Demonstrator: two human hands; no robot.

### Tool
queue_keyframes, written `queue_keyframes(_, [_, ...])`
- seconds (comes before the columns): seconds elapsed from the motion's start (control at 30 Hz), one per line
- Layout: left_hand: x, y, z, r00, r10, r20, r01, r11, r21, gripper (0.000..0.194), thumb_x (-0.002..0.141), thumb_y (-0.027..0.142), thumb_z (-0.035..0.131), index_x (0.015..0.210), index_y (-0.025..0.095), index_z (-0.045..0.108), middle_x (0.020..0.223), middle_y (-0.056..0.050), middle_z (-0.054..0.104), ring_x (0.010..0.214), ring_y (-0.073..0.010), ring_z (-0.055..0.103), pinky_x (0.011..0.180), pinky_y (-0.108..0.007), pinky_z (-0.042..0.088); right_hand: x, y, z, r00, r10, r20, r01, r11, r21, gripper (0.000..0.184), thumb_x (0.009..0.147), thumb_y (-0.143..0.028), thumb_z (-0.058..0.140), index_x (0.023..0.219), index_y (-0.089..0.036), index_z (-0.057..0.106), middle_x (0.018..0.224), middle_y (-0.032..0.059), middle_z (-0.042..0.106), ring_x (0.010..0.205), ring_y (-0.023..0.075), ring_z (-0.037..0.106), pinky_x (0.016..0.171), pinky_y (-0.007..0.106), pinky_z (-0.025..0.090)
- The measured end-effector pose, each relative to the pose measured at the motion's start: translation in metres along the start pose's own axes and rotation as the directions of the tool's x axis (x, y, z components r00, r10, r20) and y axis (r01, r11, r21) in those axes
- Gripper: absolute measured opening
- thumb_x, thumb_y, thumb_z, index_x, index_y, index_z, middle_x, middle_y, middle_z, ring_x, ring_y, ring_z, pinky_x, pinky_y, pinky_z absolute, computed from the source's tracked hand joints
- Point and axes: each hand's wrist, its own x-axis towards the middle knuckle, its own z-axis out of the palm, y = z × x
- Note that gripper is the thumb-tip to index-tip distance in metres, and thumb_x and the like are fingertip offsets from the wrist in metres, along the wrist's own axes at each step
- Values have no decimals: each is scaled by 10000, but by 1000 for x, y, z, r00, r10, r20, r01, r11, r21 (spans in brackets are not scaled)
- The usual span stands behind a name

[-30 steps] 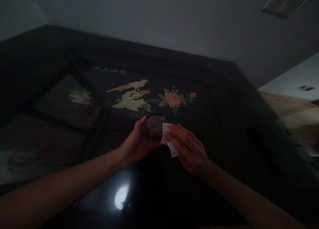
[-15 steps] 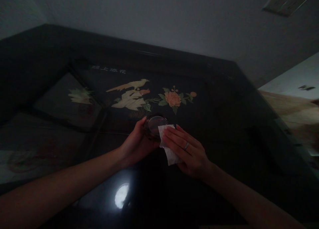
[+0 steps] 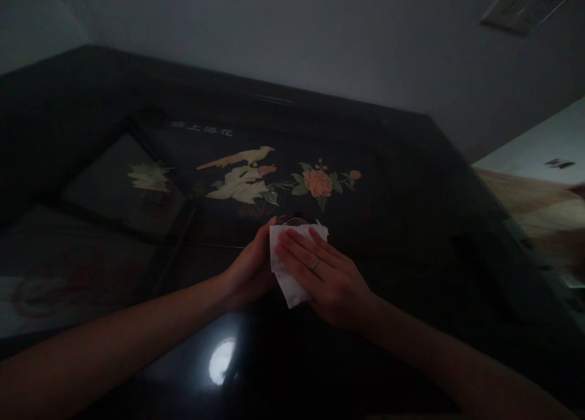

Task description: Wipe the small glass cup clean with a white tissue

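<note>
From the joined left hand (image 3: 253,261) and right hand (image 3: 336,286), a hand could pass over the glossy tabletop (image 3: 411,225) toward 9, 12 or 3 o'clock, with the wall (image 3: 274,36) stopping it farther out at 12. The left forearm (image 3: 123,334) bars 8 o'clock and the right forearm (image 3: 448,359) bars 4, leaving a gap at 6; the round object (image 3: 296,220) and white tissue (image 3: 290,280) fill the middle.

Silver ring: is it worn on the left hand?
No, the ring sits on a finger of the right hand, which holds the white wipe.
</note>
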Motion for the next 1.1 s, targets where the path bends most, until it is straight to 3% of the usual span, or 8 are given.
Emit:
queue_keyframes(0.2, [1, -2, 4, 994, 106, -37, -107, 993, -45, 351, 957, 313, 394, 990, 126, 689, 845, -47, 732, 819, -161, 643, 919, -272, 410, 14, 3, 1, 996, 92, 19, -92, 996, -6, 451, 919, -133, 385, 1342, 0, 471, 1418, 181, 483, 1360, 257, 400, 1152, 452, 307])
queue_keyframes(0.47, [2, 0, -4, 999, -48, -5, 48, 998, -29, 522, 951, 470, 344, 958, 92, 703, 866, -105, 741, 807, -188, 665, 857, -300, 445, -2, -8, -1, 998, 52, 47, -53, 999, 10, 455, 917, -125, 374, 1345, -1, 468, 1423, 169, 478, 1385, 252, 354, 1150, 444, 313])
queue_keyframes(0.7, [6, 0, -2, 1000, 12, 28, -12, 1000, 0, 566, 973, 438, 264, 929, 84, 704, 858, -124, 736, 807, -190, 667, 835, -302, 456, -28, -11, -10, 995, 23, 95, -20, 999, -27, 449, 935, -114, 332, 1352, -2, 457, 1428, 183, 467, 1397, 262, 323, 1122, 460, 356])
queue_keyframes(0.9, [6, 1, 1, 996, 84, 16, -83, 996, -16, 487, 975, 405, 303, 974, 121, 699, 915, -110, 734, 890, -204, 658, 859, -339, 461, -49, 2, -13, 992, 74, 98, -69, 996, -47, 541, 905, -58, 351, 1444, -47, 316, 1439, 158, 462, 1421, 218, 272, 1144, 462, 317])
queue_keyframes(1.1, [3, 2, -1, 996, 82, 37, -82, 996, -19, 469, 971, 412, 332, 1002, 116, 695, 1008, -122, 724, 933, -211, 645, 890, -365, 456, -45, 11, -8, 985, 166, 55, -169, 984, 55, 590, 920, -85, 323, 1495, -90, 189, 1463, 173, 428, 1417, 203, 286, 1133, 485, 326])
